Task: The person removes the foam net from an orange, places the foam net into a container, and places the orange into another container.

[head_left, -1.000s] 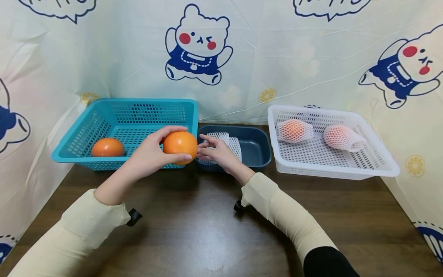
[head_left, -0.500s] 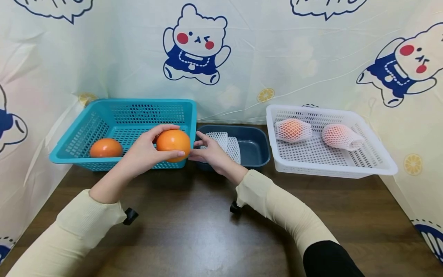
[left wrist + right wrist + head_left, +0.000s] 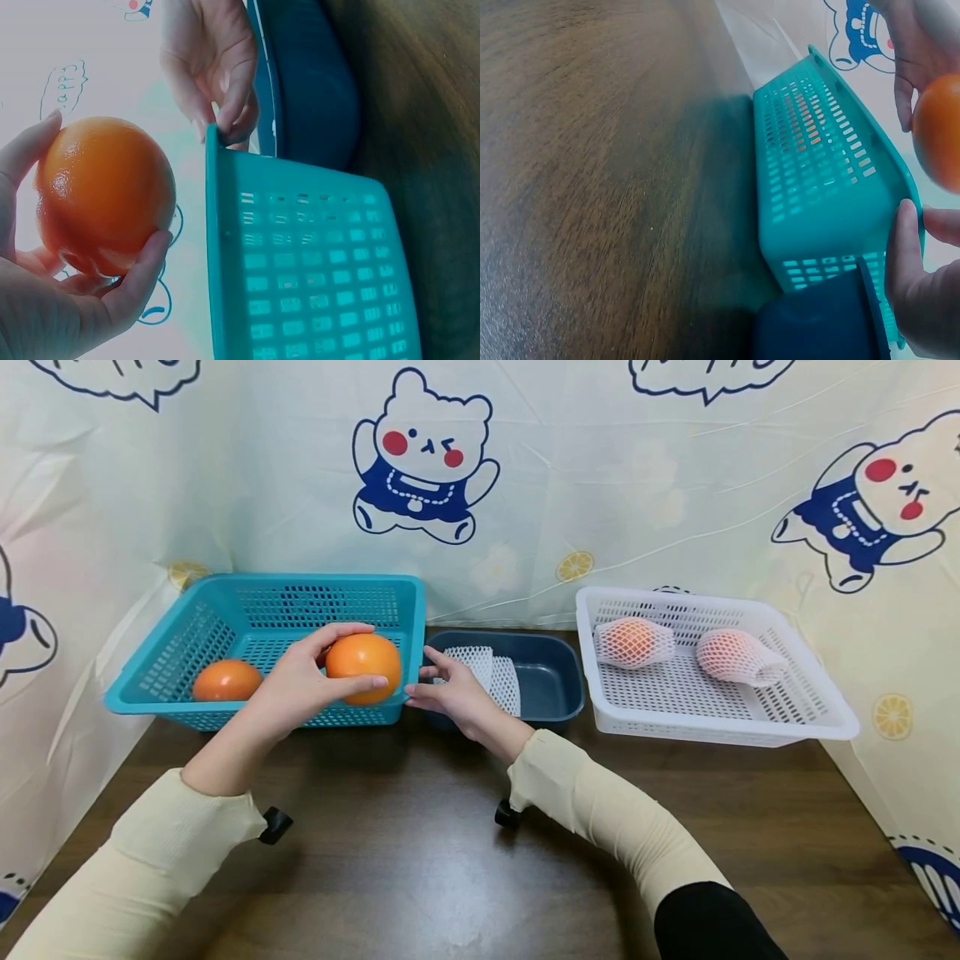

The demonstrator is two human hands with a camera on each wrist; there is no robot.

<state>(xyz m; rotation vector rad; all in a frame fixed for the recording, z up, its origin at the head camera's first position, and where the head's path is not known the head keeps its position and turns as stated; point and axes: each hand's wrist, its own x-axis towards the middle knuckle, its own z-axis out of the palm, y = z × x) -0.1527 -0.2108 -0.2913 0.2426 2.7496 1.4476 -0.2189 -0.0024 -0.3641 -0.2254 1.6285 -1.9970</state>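
Note:
My left hand (image 3: 303,681) holds a large orange (image 3: 365,668) between thumb and fingers, above the right end of the teal basket (image 3: 161,703). The left wrist view shows this orange (image 3: 105,195) up close, smooth and shiny, beside the basket's rim. A second orange (image 3: 227,681) lies at the front left inside the basket. At the basket's right front corner, my right hand (image 3: 461,693) pinches the rim. In the right wrist view its thumb lies outside the rim and a finger of the right hand (image 3: 930,300) reaches over it.
A dark blue tub (image 3: 551,677) with white foam net sleeves (image 3: 504,685) stands between the baskets, partly behind my right hand. The white basket (image 3: 723,731) at right holds two net-wrapped fruits, a left one (image 3: 633,643) and a right one (image 3: 738,657). A patterned cloth hangs behind.
My left hand has carried the orange leftward, from the teal basket's right rim to over its inside. My right hand has shifted left from over the tub to the basket's rim.

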